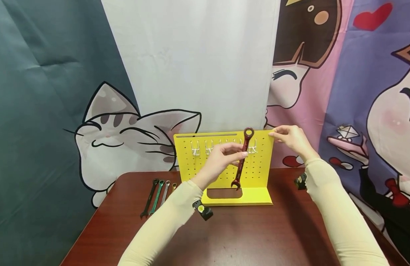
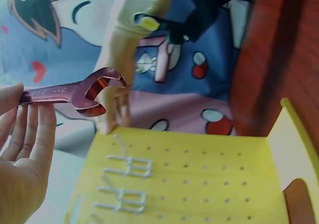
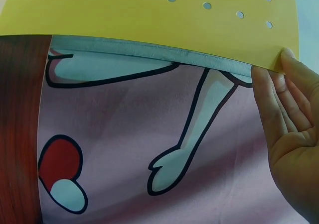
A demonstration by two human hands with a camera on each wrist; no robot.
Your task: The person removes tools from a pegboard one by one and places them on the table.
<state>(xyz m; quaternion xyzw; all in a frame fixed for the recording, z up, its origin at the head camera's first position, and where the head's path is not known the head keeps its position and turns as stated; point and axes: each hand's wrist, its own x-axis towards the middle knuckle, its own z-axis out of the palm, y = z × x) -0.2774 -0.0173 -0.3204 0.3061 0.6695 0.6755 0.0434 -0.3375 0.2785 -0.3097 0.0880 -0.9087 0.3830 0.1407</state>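
A dark red combination wrench [image 1: 243, 159] is pinched near its middle by my left hand [image 1: 221, 159], held upright in front of the yellow pegboard [image 1: 224, 181]. Its ring end points up and its open end down. In the left wrist view the wrench's open jaw [image 2: 92, 92] juts past my fingertips, apart from the hooks. White metal hooks [image 1: 252, 147] line the board's upper part; my left hand covers some. The thumb and fingers of my right hand [image 1: 291, 138] pinch the board's top right corner, also plain in the right wrist view.
Left of the board, several wrenches lie side by side on the brown table [image 1: 258, 236]: a black one [image 1: 150, 197], a green one [image 1: 157, 195], a silver one [image 1: 165, 192] and a gold one [image 1: 174, 187], partly behind my left sleeve. Printed curtains [image 1: 191, 66] hang behind.
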